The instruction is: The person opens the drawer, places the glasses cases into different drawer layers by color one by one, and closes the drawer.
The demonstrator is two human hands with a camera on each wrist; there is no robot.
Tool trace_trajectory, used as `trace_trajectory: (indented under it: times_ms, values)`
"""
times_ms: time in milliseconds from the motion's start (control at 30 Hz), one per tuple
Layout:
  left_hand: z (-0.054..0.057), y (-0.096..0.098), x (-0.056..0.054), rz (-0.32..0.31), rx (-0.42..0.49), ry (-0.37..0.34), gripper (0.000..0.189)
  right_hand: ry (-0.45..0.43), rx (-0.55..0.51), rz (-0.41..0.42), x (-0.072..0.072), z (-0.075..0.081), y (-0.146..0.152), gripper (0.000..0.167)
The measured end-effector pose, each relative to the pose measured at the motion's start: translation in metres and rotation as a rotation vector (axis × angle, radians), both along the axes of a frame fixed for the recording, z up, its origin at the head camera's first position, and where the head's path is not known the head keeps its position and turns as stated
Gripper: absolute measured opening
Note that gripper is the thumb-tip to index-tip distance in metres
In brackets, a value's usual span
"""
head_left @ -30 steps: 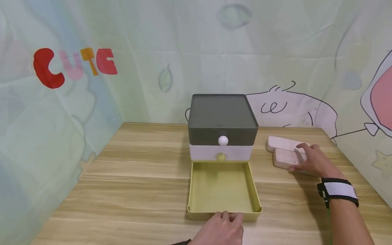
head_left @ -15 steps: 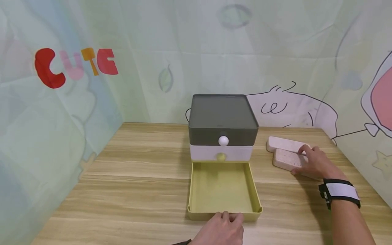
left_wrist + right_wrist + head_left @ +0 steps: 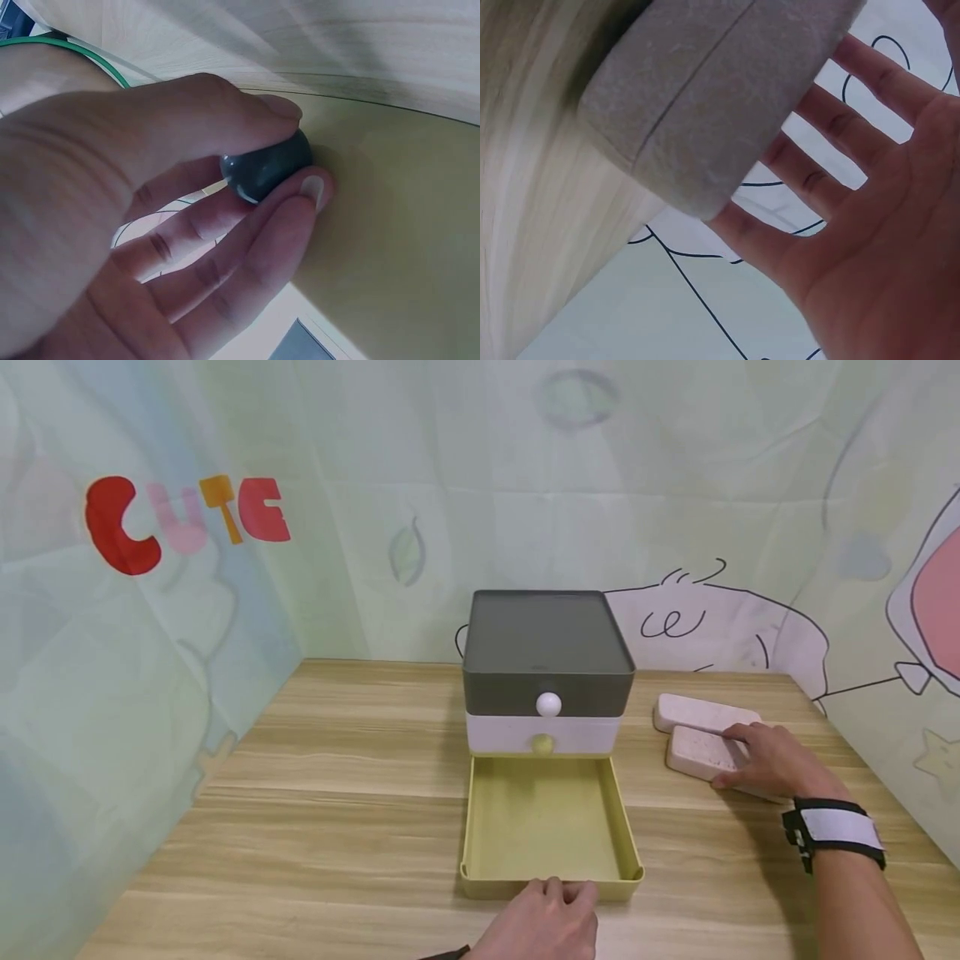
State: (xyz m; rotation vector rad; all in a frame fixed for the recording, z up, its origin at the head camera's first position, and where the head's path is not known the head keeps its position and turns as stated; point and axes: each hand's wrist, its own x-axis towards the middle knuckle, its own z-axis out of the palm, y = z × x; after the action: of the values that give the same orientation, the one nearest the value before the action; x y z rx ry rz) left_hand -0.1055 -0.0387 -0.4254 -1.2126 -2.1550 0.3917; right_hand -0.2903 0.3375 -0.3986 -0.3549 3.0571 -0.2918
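Observation:
My left hand [image 3: 538, 927] is at the front of the yellow drawer [image 3: 546, 827], which is pulled out from the bottom of a small drawer unit. In the left wrist view its thumb and fingers pinch a dark round knob [image 3: 266, 166] on the drawer front. To the right, my right hand [image 3: 780, 762] grips a pale pink, speckled glasses case [image 3: 693, 753], thumb on the near side and fingers on the far side. The right wrist view shows the case's rounded end and dark seam. A second pale pink case [image 3: 701, 712] lies just behind it.
Above the yellow drawer sit a shut white drawer [image 3: 502, 735] with a yellow knob and a dark grey drawer [image 3: 498, 693] with a white knob. The wooden table [image 3: 337, 793] meets printed cloth walls [image 3: 360, 527] at the back and sides.
My right hand's fingers have come down from over the rear case onto the front case's far side. The front case has shifted slightly. My left hand stays on the knob.

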Motion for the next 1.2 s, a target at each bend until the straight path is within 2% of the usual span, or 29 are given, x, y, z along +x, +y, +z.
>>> trace_trajectory:
  times_ms: [233,633,933,1200]
  values:
    - [0.001,-0.002,0.001,0.005,0.002,-0.023,0.052,-0.013,-0.003,0.01,0.003,0.005,-0.004,0.089]
    - [0.001,-0.001,0.0,0.01,-0.003,-0.027,0.048,-0.035,-0.016,-0.009,0.005,0.014,-0.012,0.091]
    - [0.003,0.0,0.001,0.021,-0.054,-0.063,0.028,0.045,-0.012,0.029,0.011,0.028,-0.021,0.088]
    - [0.003,0.001,0.001,0.028,-0.068,-0.014,0.016,0.092,-0.015,0.035,0.024,0.051,-0.035,0.086]
